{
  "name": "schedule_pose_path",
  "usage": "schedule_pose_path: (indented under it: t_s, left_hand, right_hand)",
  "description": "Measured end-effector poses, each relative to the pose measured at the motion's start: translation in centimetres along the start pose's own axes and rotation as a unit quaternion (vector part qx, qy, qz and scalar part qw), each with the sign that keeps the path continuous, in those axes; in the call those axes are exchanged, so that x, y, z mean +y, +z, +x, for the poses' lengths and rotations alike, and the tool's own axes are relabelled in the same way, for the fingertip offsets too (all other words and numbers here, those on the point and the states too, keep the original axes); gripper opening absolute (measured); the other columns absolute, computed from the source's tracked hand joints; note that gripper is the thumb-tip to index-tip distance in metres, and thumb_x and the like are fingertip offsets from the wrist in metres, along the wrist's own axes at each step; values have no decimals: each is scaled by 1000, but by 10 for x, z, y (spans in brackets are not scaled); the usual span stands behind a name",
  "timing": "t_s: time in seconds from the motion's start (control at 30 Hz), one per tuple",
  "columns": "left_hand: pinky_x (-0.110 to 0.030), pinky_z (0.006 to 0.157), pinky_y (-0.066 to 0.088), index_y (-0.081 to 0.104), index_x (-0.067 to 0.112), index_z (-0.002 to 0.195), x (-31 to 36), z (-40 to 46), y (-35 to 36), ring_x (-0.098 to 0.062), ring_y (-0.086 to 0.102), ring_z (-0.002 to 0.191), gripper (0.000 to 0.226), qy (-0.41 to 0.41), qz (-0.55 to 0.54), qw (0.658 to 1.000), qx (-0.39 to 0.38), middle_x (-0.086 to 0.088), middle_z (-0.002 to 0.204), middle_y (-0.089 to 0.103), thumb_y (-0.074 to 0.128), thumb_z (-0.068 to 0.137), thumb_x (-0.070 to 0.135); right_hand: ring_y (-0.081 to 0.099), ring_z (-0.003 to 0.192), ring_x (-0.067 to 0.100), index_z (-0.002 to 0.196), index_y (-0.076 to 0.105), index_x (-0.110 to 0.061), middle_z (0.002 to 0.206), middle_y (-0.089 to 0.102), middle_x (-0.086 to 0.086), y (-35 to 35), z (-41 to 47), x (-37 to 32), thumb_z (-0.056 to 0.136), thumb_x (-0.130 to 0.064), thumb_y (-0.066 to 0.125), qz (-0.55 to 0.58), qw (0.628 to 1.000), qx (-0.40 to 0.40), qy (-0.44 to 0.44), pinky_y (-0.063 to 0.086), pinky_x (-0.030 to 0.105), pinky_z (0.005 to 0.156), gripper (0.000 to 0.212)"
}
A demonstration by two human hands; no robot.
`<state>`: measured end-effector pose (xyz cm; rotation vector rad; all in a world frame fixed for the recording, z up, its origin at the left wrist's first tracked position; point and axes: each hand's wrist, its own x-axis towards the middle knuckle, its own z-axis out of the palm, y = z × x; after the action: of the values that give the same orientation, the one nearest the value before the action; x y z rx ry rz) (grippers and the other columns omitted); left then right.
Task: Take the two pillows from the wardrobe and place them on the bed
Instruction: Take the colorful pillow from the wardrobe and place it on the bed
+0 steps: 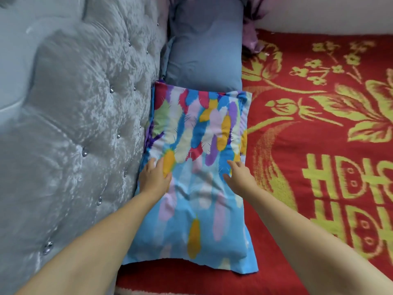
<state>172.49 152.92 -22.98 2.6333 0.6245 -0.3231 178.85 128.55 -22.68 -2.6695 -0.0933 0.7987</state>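
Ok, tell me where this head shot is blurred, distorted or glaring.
Head view: soft, even light, no hard shadows; motion blur smears the near half of the feather-print pillow and the tufted headboard; wide-angle bending curves the headboard and the red blanket edges; sheen on the headboard's velvet, but no strong glare.

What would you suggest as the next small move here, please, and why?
Probably lift both hands away. The feather-print pillow already lies flat on the red blanket beside the grey tufted headboard, its far edge against the blue pillow. The left hand and right hand lie open on it, gripping nothing.
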Motion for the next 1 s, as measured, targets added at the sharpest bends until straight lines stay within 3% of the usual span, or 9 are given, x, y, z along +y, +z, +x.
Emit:
schedule_pose_path:
  t_s: [0.17, 0.33, 0.7, 1.0]
  left_hand:
    - [-41, 99, 41, 45, 12, 134, 54, -6, -73, -32, 49, 120, 50, 88, -6, 993, 74, -13, 132, 51, 56, 88, 27]
    - [-42, 101, 40, 35, 14, 142, 98, -35, -120, -31, 48, 122, 54, 103, 19, 985, 137, -12, 135, 49, 51, 92, 30]
    - [-41, 101, 38, 36, 18, 141, 202, -179, -93, -28, 46, 123, 54, 7, 19, 976, 218, -10, 134, 51, 50, 92, 34]
    - [-42, 101, 37, 36, 20, 141, 212, -308, -97, -30, 48, 123, 54, -67, 44, 954, 288, -9, 137, 51, 49, 91, 36]
  right_hand:
    - [43, 129, 31, 142, 40, -21, 143, 43, 7, -70, -17, -41, 96, -32, 49, -93, 984, 107, -112, 40, 44, 99, 48]
    - [43, 130, 28, 140, 42, -20, 142, 46, 5, -128, -41, -53, 95, -31, 49, -136, 947, 196, -216, 37, 45, 103, 47]
    - [42, 132, 29, 143, 39, -20, 145, 42, 8, -205, -121, 42, 99, -30, 44, -218, 899, 179, -334, 34, 45, 108, 46]
    - [39, 133, 29, 149, 30, -21, 149, 36, 8, -217, -212, 68, 100, -26, 40, -230, 869, 162, -407, 36, 44, 103, 50]
